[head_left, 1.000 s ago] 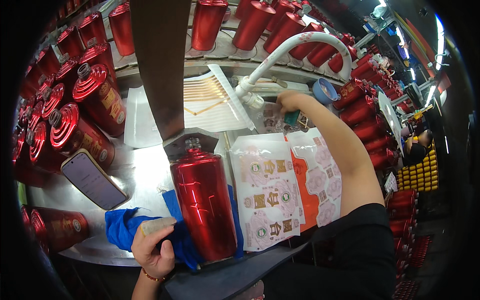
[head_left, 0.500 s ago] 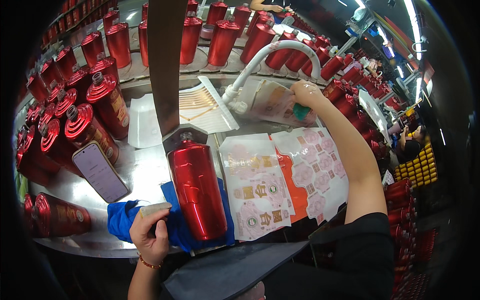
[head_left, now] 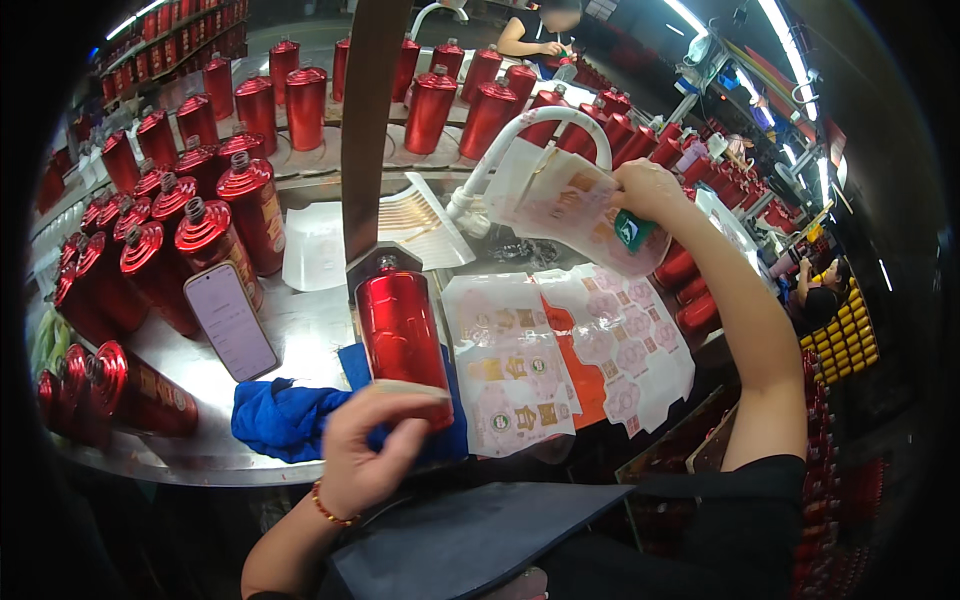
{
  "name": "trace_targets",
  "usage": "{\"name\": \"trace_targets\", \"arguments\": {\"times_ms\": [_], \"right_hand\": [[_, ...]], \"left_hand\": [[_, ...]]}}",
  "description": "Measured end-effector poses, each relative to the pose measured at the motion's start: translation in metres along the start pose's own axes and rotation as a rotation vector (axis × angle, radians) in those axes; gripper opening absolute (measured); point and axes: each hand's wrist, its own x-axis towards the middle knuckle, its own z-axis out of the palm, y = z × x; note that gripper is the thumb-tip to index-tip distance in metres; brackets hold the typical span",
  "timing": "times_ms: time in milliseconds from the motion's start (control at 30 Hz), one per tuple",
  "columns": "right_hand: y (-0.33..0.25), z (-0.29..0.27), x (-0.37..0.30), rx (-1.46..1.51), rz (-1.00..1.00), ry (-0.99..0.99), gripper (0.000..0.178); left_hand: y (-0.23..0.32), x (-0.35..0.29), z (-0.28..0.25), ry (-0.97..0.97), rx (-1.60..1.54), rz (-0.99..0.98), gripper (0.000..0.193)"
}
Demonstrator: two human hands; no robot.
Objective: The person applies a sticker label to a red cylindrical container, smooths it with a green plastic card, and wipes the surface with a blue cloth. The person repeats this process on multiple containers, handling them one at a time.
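Note:
My right hand (head_left: 655,192) grips a wet, translucent decal sheet (head_left: 560,197) by its right edge. Printed in pink and gold with a green patch, it hangs tilted above the water of a basin (head_left: 530,250), beside the curved white faucet (head_left: 545,115). Between the thumb and fingers of my left hand (head_left: 370,450) is a small pale flat piece (head_left: 415,389), in front of the lower end of a glossy red bottle (head_left: 398,320). That bottle lies on a blue cloth (head_left: 290,418), its neck against a dark metal holder (head_left: 357,266).
Two printed decal sheets (head_left: 510,400) lie right of the bottle, over an orange sheet (head_left: 572,345). A phone (head_left: 230,322) leans on red bottles (head_left: 210,235) at left. A dark upright post (head_left: 375,120) rises behind the holder. Across the back, a conveyor (head_left: 390,165) carries bottles; a person (head_left: 540,40) sits beyond.
My right hand has raised the decal sheet from the basin, uncovering the water. My left hand has moved right with the pale piece to the red bottle's lower end. The view has shifted slightly.

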Motion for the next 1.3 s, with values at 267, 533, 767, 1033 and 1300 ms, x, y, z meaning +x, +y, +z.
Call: {"name": "trace_targets", "arguments": {"times_ms": [267,533,767,1033,1300], "right_hand": [[0.012,-0.070,-0.002,0.529,-0.023,-0.256,0.028],[-0.022,0.115,-0.011,1.390,0.472,-0.914,0.018],[-0.054,0.152,-0.015,1.272,0.384,-1.016,0.020],[-0.058,0.136,-0.029,0.976,0.295,-1.005,0.031],[-0.026,0.152,0.018,0.372,-0.358,-0.478,0.041]], "left_hand": [[0.001,0.056,0.076,-0.392,-0.382,-0.524,0.056],[0.000,0.022,0.085,-0.388,-0.659,-0.673,0.058],[-0.004,-0.011,0.066,-0.520,-0.330,-0.524,0.047],[0.016,-0.004,0.043,-0.676,-0.115,-0.325,0.038],[0.029,-0.048,-0.032,-0.811,-0.086,-0.339,0.027]]}}
